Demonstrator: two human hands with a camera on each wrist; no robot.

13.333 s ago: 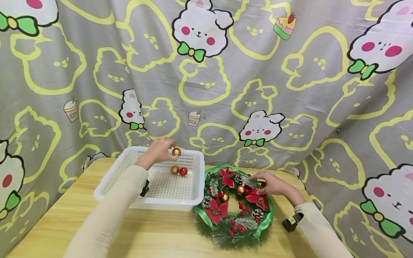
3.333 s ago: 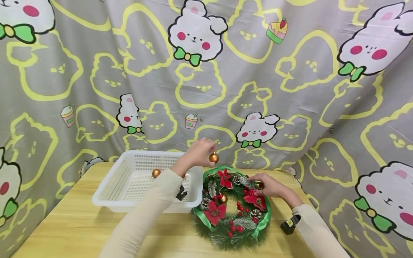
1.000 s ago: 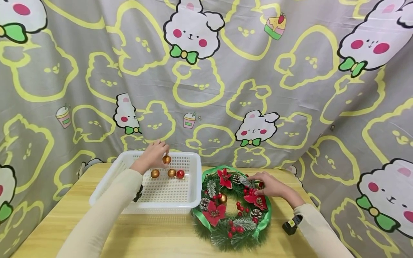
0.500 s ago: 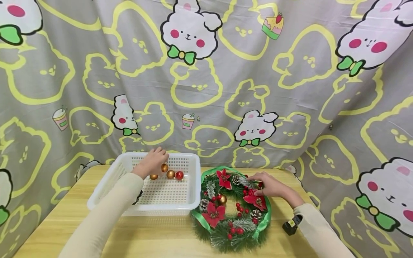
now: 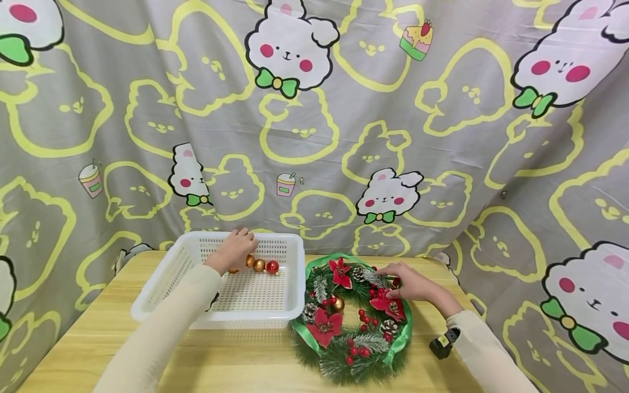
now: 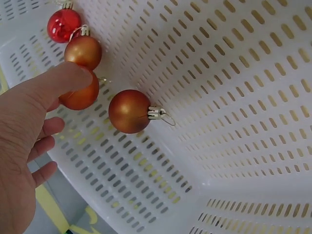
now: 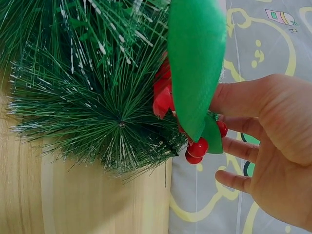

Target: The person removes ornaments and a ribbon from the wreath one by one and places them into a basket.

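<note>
My left hand (image 5: 237,248) reaches into the white basket (image 5: 290,295). Its thumb (image 6: 57,80) lies against a gold ball (image 6: 78,96), whose hook end is free, and the other fingers (image 6: 46,127) are loose and spread. Another gold ball (image 6: 129,111) lies just beside it, with a third gold ball (image 6: 84,51) and a red ball (image 6: 63,24) further along. My right hand (image 5: 408,281) rests with straight fingers on the far right side of the Christmas wreath (image 5: 351,319), near its green ribbon (image 7: 195,63) and red berries (image 7: 195,148).
The basket and wreath sit side by side on a wooden table (image 5: 236,357). A cartoon-print curtain (image 5: 314,136) hangs close behind and wraps round the right side. The wreath carries one gold ball (image 5: 336,304), poinsettias and pine cones.
My left hand took a gold ball off the wreath, carried it left over the basket and lowered it beside the other balls. The right hand has stayed on the wreath.
</note>
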